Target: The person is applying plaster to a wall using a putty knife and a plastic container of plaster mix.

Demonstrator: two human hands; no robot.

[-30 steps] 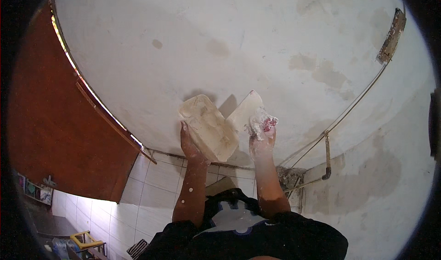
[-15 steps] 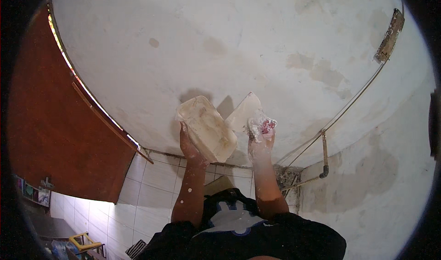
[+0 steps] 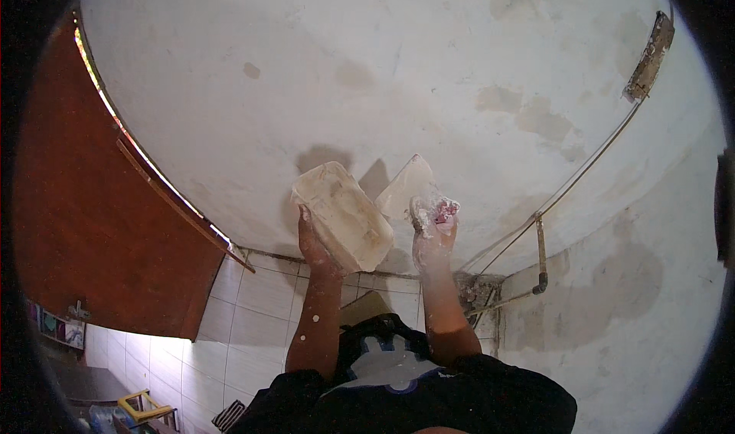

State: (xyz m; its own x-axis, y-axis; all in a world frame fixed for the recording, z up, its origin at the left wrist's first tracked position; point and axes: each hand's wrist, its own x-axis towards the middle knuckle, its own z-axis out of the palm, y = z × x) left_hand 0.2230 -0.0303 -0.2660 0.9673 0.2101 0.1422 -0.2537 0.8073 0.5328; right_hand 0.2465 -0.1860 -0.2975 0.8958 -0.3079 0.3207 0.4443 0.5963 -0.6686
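My left hand [image 3: 312, 242] holds up a plaster-caked rectangular board [image 3: 344, 216] by its lower left edge, tilted in front of the white wall [image 3: 429, 74]. My right hand [image 3: 432, 227], smeared white, grips the handle of a flat trowel [image 3: 406, 185]. The trowel blade lies against the wall just right of the board. Both forearms rise from the lower edge of the view, spattered with plaster.
A reddish-brown door [image 3: 92, 227] stands at the left. White tiles [image 3: 253, 311] cover the lower wall. A thin pipe [image 3: 582, 173] runs diagonally up the right side to a rusty bracket [image 3: 649, 55]. Patches of darker plaster mark the wall.
Both hands, with the board and trowel, have shifted slightly up the wall. The grips are unchanged.
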